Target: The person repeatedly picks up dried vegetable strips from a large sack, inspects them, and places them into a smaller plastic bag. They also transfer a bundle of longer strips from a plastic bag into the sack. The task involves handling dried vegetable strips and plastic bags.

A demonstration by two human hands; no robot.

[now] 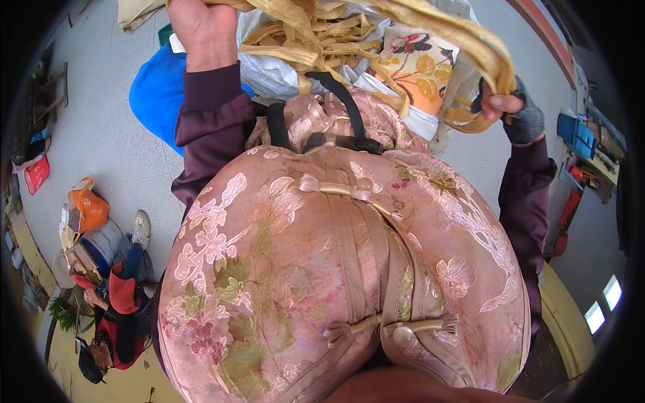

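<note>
My right hand (pixel 509 103), in a grey fingerless glove, grips a long, flat golden-tan fibrous strip (pixel 453 30). One stretch of it arcs up and left to the top edge, and a loop (pixel 468 118) hangs below the hand. At the upper left is my bare left hand (pixel 206 30). A tan strip meets it at the picture's top edge, where its fingertips are cut off. Between the hands, a tangle of similar strips (pixel 347 38) lies in an open whitish plastic bag (pixel 272 75). Some strips trail over the bag's front edge.
A patterned cloth (pixel 418 65) lies right of the bag, a bright blue item (pixel 156 95) left. Farther left, a person (pixel 118 327) sits near a bucket (pixel 101 247) and an orange bag (pixel 88 206). Black straps (pixel 347 101) cross my pink floral clothing (pixel 312 252). A blue container (pixel 577 133) stands far right.
</note>
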